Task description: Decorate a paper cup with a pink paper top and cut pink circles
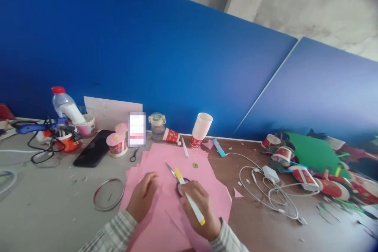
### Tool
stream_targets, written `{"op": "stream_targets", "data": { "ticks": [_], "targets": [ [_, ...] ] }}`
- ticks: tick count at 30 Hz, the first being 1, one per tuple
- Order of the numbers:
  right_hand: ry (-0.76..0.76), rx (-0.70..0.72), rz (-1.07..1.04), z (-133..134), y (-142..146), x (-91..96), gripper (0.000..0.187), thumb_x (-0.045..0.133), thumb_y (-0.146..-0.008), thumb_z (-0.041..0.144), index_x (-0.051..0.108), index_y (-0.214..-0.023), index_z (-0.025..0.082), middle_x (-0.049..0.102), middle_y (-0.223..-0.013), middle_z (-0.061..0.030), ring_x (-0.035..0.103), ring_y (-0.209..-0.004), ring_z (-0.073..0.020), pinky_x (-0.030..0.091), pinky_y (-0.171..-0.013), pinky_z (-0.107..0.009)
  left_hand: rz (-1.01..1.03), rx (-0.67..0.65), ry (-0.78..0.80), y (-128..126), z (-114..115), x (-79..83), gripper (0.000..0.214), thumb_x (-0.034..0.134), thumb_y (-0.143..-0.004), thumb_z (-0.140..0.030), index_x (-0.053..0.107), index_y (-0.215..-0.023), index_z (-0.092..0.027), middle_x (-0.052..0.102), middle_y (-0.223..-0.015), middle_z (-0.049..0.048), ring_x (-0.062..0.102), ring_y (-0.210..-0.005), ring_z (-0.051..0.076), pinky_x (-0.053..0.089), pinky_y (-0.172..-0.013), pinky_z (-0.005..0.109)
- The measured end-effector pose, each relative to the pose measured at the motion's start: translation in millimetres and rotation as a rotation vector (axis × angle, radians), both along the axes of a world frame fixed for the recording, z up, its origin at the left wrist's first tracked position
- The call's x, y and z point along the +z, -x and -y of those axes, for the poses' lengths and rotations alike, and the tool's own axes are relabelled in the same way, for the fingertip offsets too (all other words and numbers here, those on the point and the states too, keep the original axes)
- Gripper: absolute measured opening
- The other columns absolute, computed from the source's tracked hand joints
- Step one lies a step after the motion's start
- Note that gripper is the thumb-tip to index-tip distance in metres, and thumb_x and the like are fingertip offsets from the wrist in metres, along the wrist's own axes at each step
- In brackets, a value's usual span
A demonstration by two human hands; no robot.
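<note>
My right hand (198, 203) is closed around a white marker (193, 204) with yellow ends, which slants across the fingers. Under its fingertips are the dark handles of a pair of scissors (171, 170); whether the fingers grip them too, I cannot tell. My left hand (144, 196) rests at the left side of the pink paper (165, 212), fingers loosely curved, nothing visible in them. On the paper ahead lie a small green round piece (195, 165) with a red centre and a second white pen (184, 148).
White paper cups (202, 125) stand stacked at the back; a tipped red cup (171, 135) lies beside a glass jar (157, 126). Left are a phone (93, 149), a pink-topped cup (117, 145) and a tape ring (108, 194). Right are white cables (279, 193) and several decorated cups (304, 177).
</note>
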State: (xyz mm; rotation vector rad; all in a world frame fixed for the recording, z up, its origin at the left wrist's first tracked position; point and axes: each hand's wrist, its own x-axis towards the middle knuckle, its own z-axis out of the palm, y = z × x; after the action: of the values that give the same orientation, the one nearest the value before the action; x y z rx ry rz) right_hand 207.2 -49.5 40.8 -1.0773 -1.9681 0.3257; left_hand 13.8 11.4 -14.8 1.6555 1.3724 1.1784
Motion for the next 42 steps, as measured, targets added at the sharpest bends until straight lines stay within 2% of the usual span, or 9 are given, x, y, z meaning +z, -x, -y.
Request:
{"op": "stream_targets", "data": {
  "ticks": [4, 8, 14, 18, 21, 25, 32, 36, 42],
  "targets": [
    [0.084, -0.041, 0.203, -20, -12, 30.4, 0.039, 0.056, -0.078, 0.020, 0.046, -0.115, 0.025, 0.062, -0.088, -0.0046, 0.058, -0.078, -0.0210, 0.049, -0.071, -0.032, -0.336, -0.107, -0.319, 1, -3, -7.1, 0.018, 0.049, -0.072, -0.034, 0.060, -0.084, -0.027, 0.063, -0.073, 0.0009, 0.056, -0.069, 0.022, 0.047, -0.064, 0.036],
    [0.108, 0.020, 0.572, -64, -4, 41.1, 0.044, 0.056, -0.078, 0.024, 0.041, -0.119, 0.020, 0.059, -0.105, -0.0098, 0.054, -0.095, -0.0242, 0.044, -0.083, -0.035, -0.587, -0.176, -0.343, -3, 0, -13.0, 0.027, 0.063, -0.064, -0.036, 0.060, -0.091, -0.032, 0.064, -0.091, 0.0018, 0.055, -0.084, 0.026, 0.046, -0.072, 0.041],
    [0.122, 0.082, 0.763, -129, 40, 15.8, 0.046, 0.057, -0.073, 0.014, 0.045, -0.117, 0.017, 0.061, -0.103, -0.0118, 0.055, -0.094, -0.0276, 0.040, -0.082, -0.039, -0.719, -0.276, -0.330, -4, 2, -19.8, 0.025, 0.065, -0.063, -0.042, 0.060, -0.087, -0.036, 0.059, -0.109, 0.0009, 0.047, -0.103, 0.028, 0.032, -0.092, 0.053],
    [0.157, 0.100, 0.833, -154, 68, -3.2, 0.048, 0.058, -0.068, 0.006, 0.048, -0.114, 0.014, 0.062, -0.104, -0.0133, 0.055, -0.096, -0.0290, 0.038, -0.082, -0.038, -0.756, -0.313, -0.277, -5, 4, -21.4, 0.026, 0.064, -0.065, -0.040, 0.058, -0.090, -0.038, 0.059, -0.112, 0.0020, 0.045, -0.107, 0.029, 0.022, -0.098, 0.059],
    [0.195, 0.079, 0.838, -164, 78, -7.8, 0.057, 0.055, -0.069, 0.003, 0.039, -0.122, 0.015, 0.060, -0.110, -0.0135, 0.054, -0.099, -0.0275, 0.036, -0.085, -0.037, -0.757, -0.328, -0.232, -5, 5, -20.7, 0.030, 0.062, -0.066, -0.040, 0.055, -0.095, -0.038, 0.057, -0.117, 0.0026, 0.045, -0.109, 0.029, 0.020, -0.099, 0.060],
    [0.255, -0.012, 0.787, -155, 61, -0.7, 0.059, 0.049, -0.076, 0.008, 0.028, -0.130, 0.017, 0.051, -0.123, -0.0136, 0.048, -0.108, -0.0262, 0.034, -0.088, -0.035, -0.752, -0.331, -0.165, -5, 5, -17.3, 0.035, 0.060, -0.067, -0.042, 0.052, -0.101, -0.036, 0.056, -0.121, 0.0030, 0.043, -0.112, 0.028, 0.021, -0.100, 0.057],
    [0.438, -0.167, 0.736, -78, -1, -0.7, 0.031, 0.047, -0.079, 0.031, 0.055, -0.108, 0.024, 0.064, -0.101, -0.0058, 0.060, -0.089, -0.0226, 0.041, -0.073, -0.028, -0.764, -0.352, -0.100, -5, 4, -11.6, 0.045, 0.058, -0.067, -0.042, 0.049, -0.109, -0.032, 0.055, -0.123, 0.0026, 0.040, -0.115, 0.025, 0.020, -0.102, 0.054],
    [0.472, -0.235, 0.746, -55, -3, -14.0, 0.026, 0.053, -0.075, 0.033, 0.060, -0.098, 0.023, 0.065, -0.098, -0.0088, 0.058, -0.093, -0.0274, 0.039, -0.074, -0.032, -0.785, -0.320, -0.140, -4, 2, -16.4, 0.045, 0.058, -0.066, -0.043, 0.052, -0.109, -0.030, 0.056, -0.123, 0.0039, 0.041, -0.114, 0.027, 0.022, -0.101, 0.054],
    [0.477, -0.268, 0.727, -53, 2, -17.1, 0.018, 0.057, -0.072, 0.028, 0.060, -0.089, 0.020, 0.071, -0.082, -0.0098, 0.062, -0.083, -0.0298, 0.037, -0.073, -0.035, -0.806, -0.309, -0.174, -3, -2, -25.5, 0.047, 0.059, -0.065, -0.047, 0.053, -0.109, -0.030, 0.057, -0.122, 0.0051, 0.043, -0.113, 0.029, 0.025, -0.098, 0.055]
  ]
}}
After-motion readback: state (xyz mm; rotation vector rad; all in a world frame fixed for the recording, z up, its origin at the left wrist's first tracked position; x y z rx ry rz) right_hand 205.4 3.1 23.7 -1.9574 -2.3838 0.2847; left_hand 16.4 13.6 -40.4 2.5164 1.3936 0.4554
